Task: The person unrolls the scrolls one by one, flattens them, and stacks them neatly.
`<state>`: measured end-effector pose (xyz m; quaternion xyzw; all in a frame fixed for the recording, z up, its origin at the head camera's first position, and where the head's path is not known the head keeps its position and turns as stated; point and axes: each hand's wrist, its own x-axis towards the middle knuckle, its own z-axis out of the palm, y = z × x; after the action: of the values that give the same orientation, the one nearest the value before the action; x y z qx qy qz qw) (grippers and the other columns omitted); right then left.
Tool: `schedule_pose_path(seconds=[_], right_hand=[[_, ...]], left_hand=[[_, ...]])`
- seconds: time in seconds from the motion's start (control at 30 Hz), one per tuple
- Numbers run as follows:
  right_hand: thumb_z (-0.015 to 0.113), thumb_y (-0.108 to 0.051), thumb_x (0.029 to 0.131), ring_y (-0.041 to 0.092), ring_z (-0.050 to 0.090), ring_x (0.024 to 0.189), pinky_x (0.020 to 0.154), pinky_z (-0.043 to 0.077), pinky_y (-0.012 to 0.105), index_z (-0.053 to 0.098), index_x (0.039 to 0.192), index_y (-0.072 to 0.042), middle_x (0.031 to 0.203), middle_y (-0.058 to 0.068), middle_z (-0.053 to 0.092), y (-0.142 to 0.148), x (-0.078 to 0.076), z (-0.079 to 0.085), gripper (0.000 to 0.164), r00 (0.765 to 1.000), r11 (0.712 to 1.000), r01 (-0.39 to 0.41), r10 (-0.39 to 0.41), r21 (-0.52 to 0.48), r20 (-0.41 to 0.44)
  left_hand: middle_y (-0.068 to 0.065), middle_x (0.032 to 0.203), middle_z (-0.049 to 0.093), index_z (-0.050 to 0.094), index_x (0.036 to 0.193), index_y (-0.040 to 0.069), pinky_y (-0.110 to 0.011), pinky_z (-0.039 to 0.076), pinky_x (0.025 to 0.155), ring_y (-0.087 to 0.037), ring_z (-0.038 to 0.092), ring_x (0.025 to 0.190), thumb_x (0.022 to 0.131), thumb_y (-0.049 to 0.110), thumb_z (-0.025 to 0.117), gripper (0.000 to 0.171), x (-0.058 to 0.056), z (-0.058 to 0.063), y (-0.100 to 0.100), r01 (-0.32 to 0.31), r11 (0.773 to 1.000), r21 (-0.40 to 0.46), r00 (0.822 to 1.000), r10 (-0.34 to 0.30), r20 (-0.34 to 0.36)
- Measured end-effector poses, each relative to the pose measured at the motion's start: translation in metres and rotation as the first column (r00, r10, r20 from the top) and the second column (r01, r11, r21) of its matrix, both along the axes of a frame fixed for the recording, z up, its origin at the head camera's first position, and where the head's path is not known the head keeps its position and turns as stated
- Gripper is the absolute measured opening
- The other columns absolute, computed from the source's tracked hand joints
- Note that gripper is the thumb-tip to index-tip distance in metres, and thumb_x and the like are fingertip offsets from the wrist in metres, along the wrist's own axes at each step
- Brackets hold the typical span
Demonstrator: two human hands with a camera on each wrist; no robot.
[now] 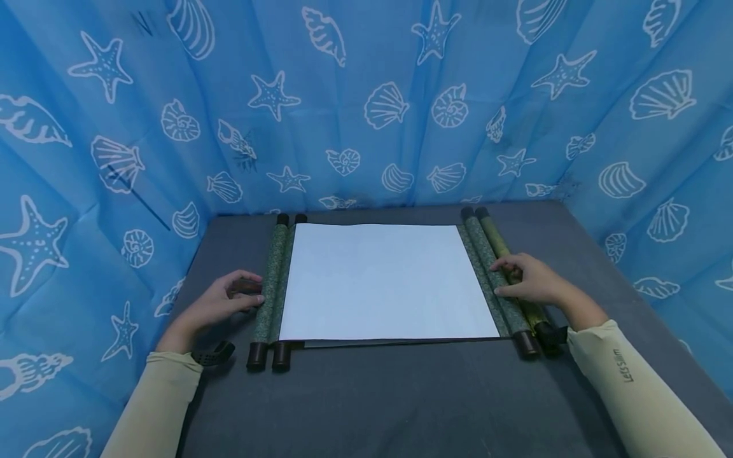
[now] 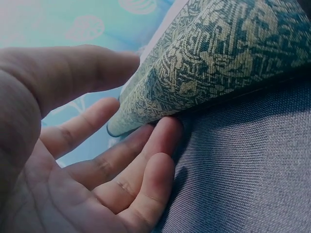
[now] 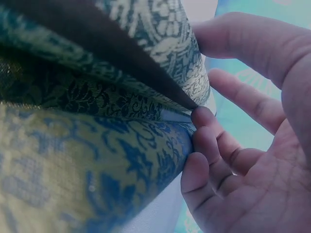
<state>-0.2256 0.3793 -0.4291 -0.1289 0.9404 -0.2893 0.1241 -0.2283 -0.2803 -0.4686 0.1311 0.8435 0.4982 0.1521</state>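
A scroll lies unrolled on the grey table, its blank white sheet [image 1: 389,280] flat between patterned green rolls with dark end knobs. My left hand [image 1: 229,299] is beside the outer left green roll [image 1: 271,280]. In the left wrist view its fingertips [image 2: 167,128] meet the roll's lower edge, with the thumb loosely bent above. My right hand [image 1: 529,278] holds the right green roll [image 1: 487,261] lightly. In the right wrist view the thumb is at its upper side and curled fingers [image 3: 201,116] are by the seam below, against a yellow roll [image 3: 97,160] with blue flowers.
Grey cloth covers the table [image 1: 389,401]. Behind and on both sides hangs a blue curtain [image 1: 355,83] printed with white shells and starfish. A second left roll [image 1: 284,286] lies along the sheet's left edge. Dark bands [image 1: 214,354] sit at both wrists.
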Motion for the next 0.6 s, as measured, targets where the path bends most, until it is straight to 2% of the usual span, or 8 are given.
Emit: schedule_pose_path(seconds=[0.23,0.3,0.47,0.6], right_hand=[[0.079,-0.014,0.096,0.019,0.036,0.074,0.068,0.034,0.037,0.056,0.148,0.003,0.102,0.015,0.042,-0.0007,-0.0006,-0.0022,0.059,1.0,1.0,-0.013,0.013,0.009,-0.016],[0.081,-0.02,0.095,0.021,0.038,0.079,0.07,0.034,0.039,0.055,0.15,0.001,0.104,0.016,0.044,-0.0014,-0.0008,-0.0029,0.064,0.999,0.999,-0.016,0.017,0.037,-0.029],[0.091,-0.04,0.085,0.034,0.052,0.102,0.076,0.048,0.049,0.05,0.155,-0.005,0.121,0.023,0.053,-0.0008,0.0005,-0.0022,0.088,0.999,0.992,-0.022,0.025,0.124,-0.025],[0.092,-0.038,0.084,0.041,0.054,0.112,0.08,0.052,0.055,0.046,0.157,-0.005,0.129,0.028,0.051,-0.0004,0.0024,-0.0007,0.092,1.0,0.994,-0.024,0.024,0.11,0.007]], left_hand=[[-0.032,0.146,0.056,0.037,0.158,0.002,-0.049,0.06,0.098,-0.045,0.063,0.127,0.105,0.027,0.07,0.067,-0.0025,-0.0004,0.0018,-0.025,1.0,-0.01,0.999,0.026,0.043],[-0.032,0.144,0.056,0.032,0.161,0.002,-0.049,0.06,0.098,-0.043,0.064,0.125,0.105,0.029,0.071,0.073,-0.0037,0.0003,0.0036,-0.033,0.999,-0.023,0.998,0.035,0.061],[-0.03,0.14,0.056,0.027,0.163,0.006,-0.048,0.059,0.097,-0.039,0.065,0.12,0.102,0.035,0.074,0.083,-0.0057,0.0026,0.0086,-0.032,0.997,-0.069,0.995,0.038,0.096],[-0.029,0.138,0.057,0.025,0.164,0.008,-0.048,0.058,0.096,-0.036,0.066,0.116,0.1,0.036,0.076,0.086,-0.0051,0.0033,0.01,-0.028,0.997,-0.078,0.992,0.037,0.124]])
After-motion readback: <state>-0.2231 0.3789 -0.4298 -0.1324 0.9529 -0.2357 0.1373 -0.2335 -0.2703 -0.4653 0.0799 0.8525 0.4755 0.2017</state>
